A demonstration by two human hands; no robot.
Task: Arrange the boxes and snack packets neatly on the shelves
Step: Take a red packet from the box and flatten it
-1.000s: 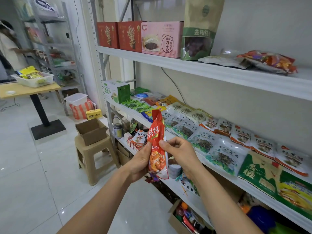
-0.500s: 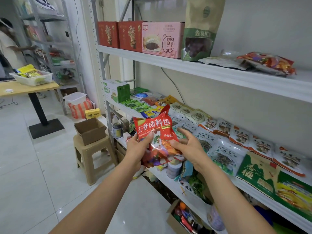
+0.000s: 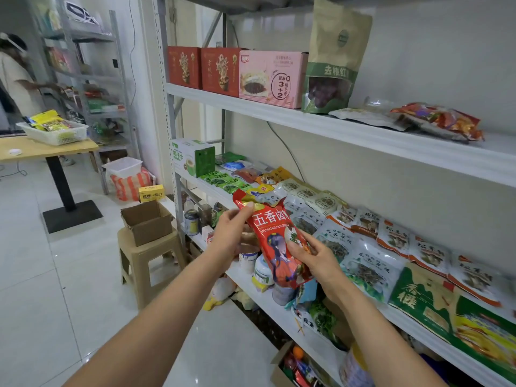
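At the white metal shelf's (image 3: 192, 182) front edge, our left hand (image 3: 231, 233) and right hand (image 3: 317, 259) grip the glossy red plastic packet (image 3: 275, 244), fingers (image 3: 300, 248) curled; slick film may slip free.

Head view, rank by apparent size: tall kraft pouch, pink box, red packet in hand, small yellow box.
1. tall kraft pouch
2. red packet and pink box: look alike, packet is nearer the camera, unranked.
3. small yellow box
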